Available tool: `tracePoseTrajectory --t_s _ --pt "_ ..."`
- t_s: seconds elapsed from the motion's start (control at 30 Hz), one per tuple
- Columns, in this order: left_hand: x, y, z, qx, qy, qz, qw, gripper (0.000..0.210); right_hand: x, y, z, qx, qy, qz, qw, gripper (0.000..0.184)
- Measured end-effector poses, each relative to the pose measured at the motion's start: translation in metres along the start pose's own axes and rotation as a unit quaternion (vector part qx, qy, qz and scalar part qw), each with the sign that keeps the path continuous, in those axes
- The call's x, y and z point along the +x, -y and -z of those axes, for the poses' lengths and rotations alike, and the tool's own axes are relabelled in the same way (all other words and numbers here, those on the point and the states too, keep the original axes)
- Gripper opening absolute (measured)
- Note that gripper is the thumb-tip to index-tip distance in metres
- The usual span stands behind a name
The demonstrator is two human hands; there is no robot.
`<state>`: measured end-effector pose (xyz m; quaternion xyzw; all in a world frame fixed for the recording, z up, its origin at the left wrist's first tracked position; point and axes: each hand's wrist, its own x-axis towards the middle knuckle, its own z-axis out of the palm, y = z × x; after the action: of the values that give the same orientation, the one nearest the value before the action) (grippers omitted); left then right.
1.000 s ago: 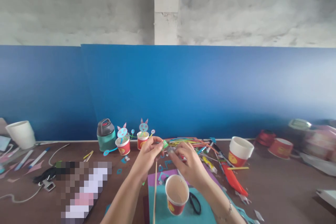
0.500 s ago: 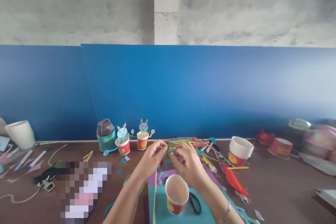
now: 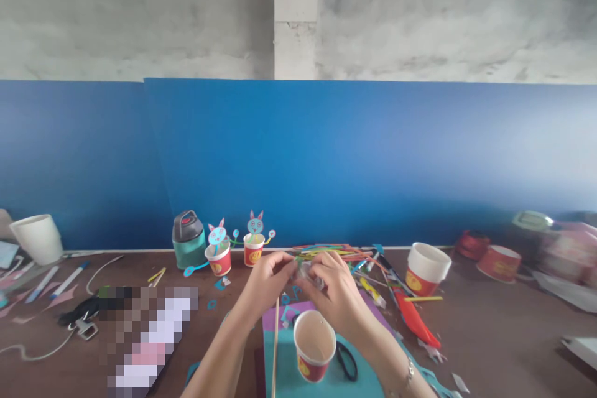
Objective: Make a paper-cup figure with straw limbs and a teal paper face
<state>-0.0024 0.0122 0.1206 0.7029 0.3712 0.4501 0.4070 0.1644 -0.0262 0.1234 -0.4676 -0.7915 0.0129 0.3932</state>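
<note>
My left hand (image 3: 271, 278) and my right hand (image 3: 332, 282) meet above the far end of the work sheets, fingertips pinched close together. Between them shows a small thin green piece (image 3: 298, 259), its kind too small to make out. A pale, see-through bit (image 3: 306, 270) lies at my right fingertips, partly hidden by the fingers. Just below the hands, a red and white paper cup (image 3: 314, 348) stands upright on a teal sheet (image 3: 280, 379). Black-handled scissors (image 3: 346, 361) lie beside the cup, partly covered. A thin wooden stick (image 3: 275, 348) rests along the sheet's left side.
Two paper cups with rabbit figures (image 3: 217, 236) stand at the back beside a teal flask (image 3: 189, 242). Colourful strips (image 3: 333, 253) lie behind my hands. To the right are stacked cups (image 3: 426, 268), a red pouch-like item (image 3: 416, 318) and a yellow marker (image 3: 372, 292).
My hands have come slightly closer together, the left shifting a little to the right. The green piece shows less, and the pale bit shows more. The cup and scissors have stayed put.
</note>
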Motion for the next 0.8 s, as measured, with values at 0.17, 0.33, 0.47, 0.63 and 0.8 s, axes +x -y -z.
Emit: tracePoseTrajectory --t_s 0.17,0.33,0.47,0.63,0.8 --pt "0.0 -0.006 -0.002 0.023 -0.037 -0.005 0.999 0.029 0.0 0.007 0.008 -0.021 0.005 -0.001 1.0 0.032" --pt "0.0 -0.002 -0.006 -0.055 -0.034 0.035 0.997 0.031 -0.001 0.01 0.011 -0.065 0.003 -0.011 0.998 0.034" --pt "-0.003 -0.008 -0.002 -0.132 -0.029 0.049 0.99 0.032 0.0 0.001 0.008 -0.065 -0.022 -0.021 0.997 0.037" --pt "-0.008 -0.013 0.004 -0.236 0.0 0.12 0.964 0.034 0.002 -0.009 0.001 -0.002 -0.034 -0.022 0.999 0.037" --pt "-0.007 -0.009 -0.001 -0.274 -0.012 0.148 0.95 0.035 0.002 -0.011 -0.005 -0.002 -0.037 -0.036 0.999 0.035"
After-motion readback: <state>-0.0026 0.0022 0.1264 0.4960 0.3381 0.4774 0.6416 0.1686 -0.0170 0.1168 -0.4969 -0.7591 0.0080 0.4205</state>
